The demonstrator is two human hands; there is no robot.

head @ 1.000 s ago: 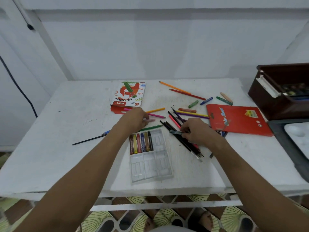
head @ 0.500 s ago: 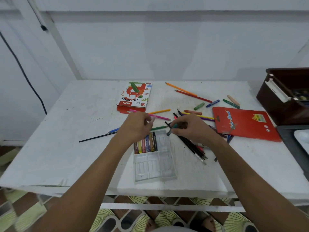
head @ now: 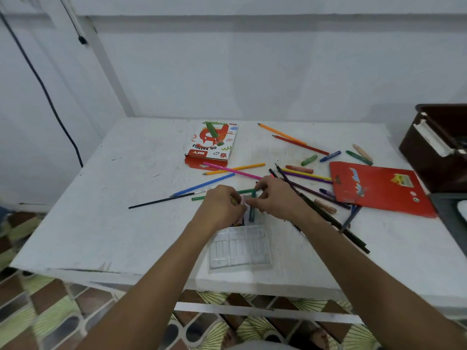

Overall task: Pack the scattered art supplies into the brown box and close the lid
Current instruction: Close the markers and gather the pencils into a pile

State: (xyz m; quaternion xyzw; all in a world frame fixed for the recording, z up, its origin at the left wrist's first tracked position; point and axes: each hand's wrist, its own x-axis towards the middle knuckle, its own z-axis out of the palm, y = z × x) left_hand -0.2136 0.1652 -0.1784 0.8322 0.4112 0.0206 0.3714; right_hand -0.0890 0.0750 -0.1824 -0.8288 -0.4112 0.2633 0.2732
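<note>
Both hands meet over the far end of the clear plastic crayon tray [head: 240, 248], which sits on the white surface [head: 101, 223] near its front edge, likely so pastels can be slotted straight into its grooves. Right hand [head: 275, 198] has fingers curled, pinching a teal-green pastel [head: 252, 203] that points down toward the tray; looks like it's being seated next to the ones already in there. Left hand [head: 222, 204] is curled too, fingertips on a pale pinkish stick right beside the teal one; can't tell if it's gripping it or just steadying the tray. Filled slots are mostly hidden under the hands. Sorting into the tray first makes sense: one bundle to carry instead of loose sticks, and the oil pastel carton [head: 214, 145] lies open-ended farther back, probably the tray's sleeve. Brown box [head: 429, 157] sits at the far right edge of the surface, lid open, well apart from the hands. Still loose: coloured pencils [head: 298, 142] and stray crayons between the hands and the red pencil pack [head: 379, 188], plus a thin black brush [head: 161, 200] to the left. Judgement: early in the task, nothing near closing the lid.
</note>
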